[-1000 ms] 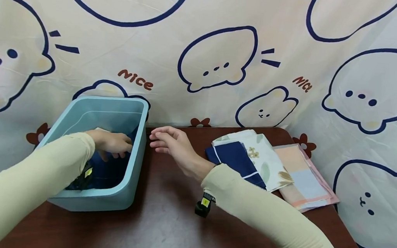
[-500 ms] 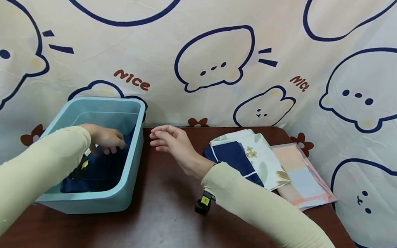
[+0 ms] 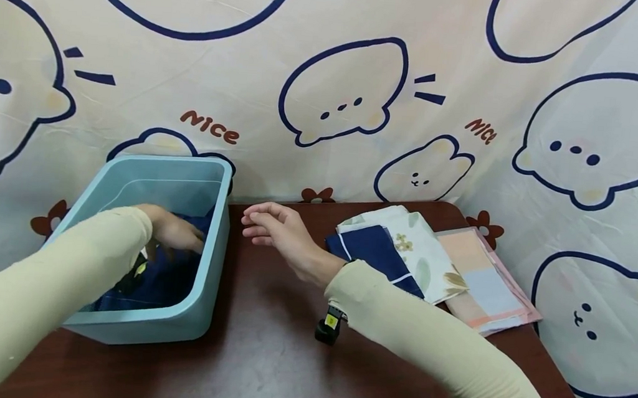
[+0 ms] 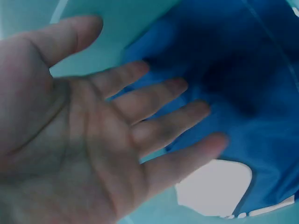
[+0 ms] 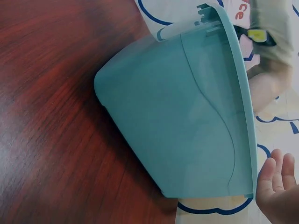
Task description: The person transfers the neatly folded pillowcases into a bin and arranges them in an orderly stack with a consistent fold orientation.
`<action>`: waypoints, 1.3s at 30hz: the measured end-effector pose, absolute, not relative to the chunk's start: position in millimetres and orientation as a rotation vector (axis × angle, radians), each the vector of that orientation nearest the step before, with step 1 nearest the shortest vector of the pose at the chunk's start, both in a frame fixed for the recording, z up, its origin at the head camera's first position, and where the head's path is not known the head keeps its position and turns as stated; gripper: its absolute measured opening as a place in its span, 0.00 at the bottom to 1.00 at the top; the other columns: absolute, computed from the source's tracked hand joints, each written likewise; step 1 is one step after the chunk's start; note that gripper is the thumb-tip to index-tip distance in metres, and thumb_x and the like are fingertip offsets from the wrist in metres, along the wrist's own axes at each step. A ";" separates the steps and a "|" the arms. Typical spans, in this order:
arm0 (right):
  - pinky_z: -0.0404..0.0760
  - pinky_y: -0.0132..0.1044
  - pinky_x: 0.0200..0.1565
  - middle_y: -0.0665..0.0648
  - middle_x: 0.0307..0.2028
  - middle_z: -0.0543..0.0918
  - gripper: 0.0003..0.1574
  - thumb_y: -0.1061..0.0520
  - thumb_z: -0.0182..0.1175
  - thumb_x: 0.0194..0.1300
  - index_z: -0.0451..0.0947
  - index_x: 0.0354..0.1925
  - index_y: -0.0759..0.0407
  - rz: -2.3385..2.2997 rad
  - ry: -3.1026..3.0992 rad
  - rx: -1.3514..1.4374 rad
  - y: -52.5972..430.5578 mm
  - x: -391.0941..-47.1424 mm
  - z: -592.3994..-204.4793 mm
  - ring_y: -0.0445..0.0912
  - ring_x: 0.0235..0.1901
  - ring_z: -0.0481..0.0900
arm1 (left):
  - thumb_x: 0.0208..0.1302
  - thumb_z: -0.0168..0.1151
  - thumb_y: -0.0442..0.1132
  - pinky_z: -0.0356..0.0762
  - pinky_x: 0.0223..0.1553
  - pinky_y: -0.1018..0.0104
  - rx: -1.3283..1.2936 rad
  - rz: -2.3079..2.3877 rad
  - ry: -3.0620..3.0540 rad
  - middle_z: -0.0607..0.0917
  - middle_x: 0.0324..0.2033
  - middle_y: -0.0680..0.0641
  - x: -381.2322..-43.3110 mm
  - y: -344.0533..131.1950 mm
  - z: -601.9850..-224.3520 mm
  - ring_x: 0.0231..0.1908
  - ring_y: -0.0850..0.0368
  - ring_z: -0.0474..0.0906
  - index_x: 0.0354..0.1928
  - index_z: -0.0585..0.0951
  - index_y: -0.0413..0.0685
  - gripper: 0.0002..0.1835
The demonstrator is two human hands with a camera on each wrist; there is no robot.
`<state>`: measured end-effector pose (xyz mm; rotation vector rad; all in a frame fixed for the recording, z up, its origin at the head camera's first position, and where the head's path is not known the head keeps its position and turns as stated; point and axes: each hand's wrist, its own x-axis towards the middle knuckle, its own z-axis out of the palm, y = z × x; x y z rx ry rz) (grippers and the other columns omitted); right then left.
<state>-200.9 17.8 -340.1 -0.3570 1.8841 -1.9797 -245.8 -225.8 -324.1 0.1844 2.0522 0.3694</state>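
I'm holding my left hand (image 4: pixel 103 126), fingers apart, over navy cloth (image 4: pixel 233 60) inside the blue bin (image 3: pixel 213 278); my right hand (image 3: pixel 279 229) is hovering, fingers relaxed, just outside the bin's rim; tabletop (image 3: pixel 261 357) is stretching openly toward folded cloths (image 3: pixel 429 264).

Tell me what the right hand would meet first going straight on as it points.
The right hand would probably meet the blue bin first, at its facing side; relative height is unclear, so it might pass above.
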 end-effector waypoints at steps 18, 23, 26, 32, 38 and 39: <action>0.84 0.39 0.55 0.60 0.54 0.84 0.18 0.53 0.52 0.78 0.77 0.58 0.62 -1.957 1.983 -0.269 57.1 -208.4 -338.6 0.46 0.48 0.86 | 0.80 0.44 0.50 0.80 0.54 0.46 0.261 0.926 2.720 0.83 0.55 0.31 -202.9 -196.9 -246.9 0.51 0.40 0.84 0.65 0.71 0.33 0.27; 0.84 0.36 0.53 0.60 0.54 0.84 0.20 0.54 0.52 0.78 0.75 0.60 0.65 -1.942 2.012 -0.248 68.2 -207.7 -342.1 0.42 0.45 0.86 | 0.79 0.47 0.49 0.77 0.50 0.54 0.286 1.092 2.733 0.83 0.54 0.36 -178.5 -170.7 -245.5 0.52 0.44 0.79 0.61 0.76 0.39 0.22; 0.84 0.36 0.53 0.59 0.53 0.84 0.20 0.53 0.52 0.78 0.75 0.59 0.64 -1.928 2.023 -0.233 75.0 -207.7 -347.0 0.44 0.46 0.86 | 0.79 0.49 0.48 0.76 0.49 0.53 0.326 1.141 2.730 0.83 0.54 0.38 -162.6 -155.8 -249.3 0.52 0.45 0.76 0.60 0.77 0.42 0.20; 0.82 0.42 0.58 0.59 0.54 0.83 0.20 0.51 0.52 0.78 0.76 0.59 0.61 -1.883 2.062 -0.205 89.0 -205.1 -356.3 0.45 0.48 0.85 | 0.78 0.51 0.44 0.81 0.46 0.56 0.376 1.315 2.621 0.82 0.56 0.38 -139.0 -125.1 -257.8 0.50 0.46 0.81 0.61 0.76 0.43 0.18; 0.81 0.47 0.60 0.61 0.56 0.81 0.19 0.53 0.50 0.79 0.75 0.59 0.62 -1.868 2.108 -0.214 102.1 -203.4 -367.0 0.48 0.48 0.86 | 0.77 0.52 0.42 0.83 0.53 0.51 0.400 1.505 2.449 0.78 0.62 0.37 -121.5 -94.7 -268.7 0.59 0.43 0.80 0.64 0.72 0.44 0.18; 0.81 0.47 0.59 0.62 0.57 0.80 0.19 0.53 0.50 0.79 0.75 0.59 0.63 -1.862 2.123 -0.224 104.3 -203.0 -369.3 0.50 0.49 0.85 | 0.78 0.52 0.42 0.82 0.54 0.50 0.409 1.518 2.436 0.78 0.62 0.37 -119.7 -91.5 -271.4 0.60 0.43 0.79 0.64 0.72 0.45 0.18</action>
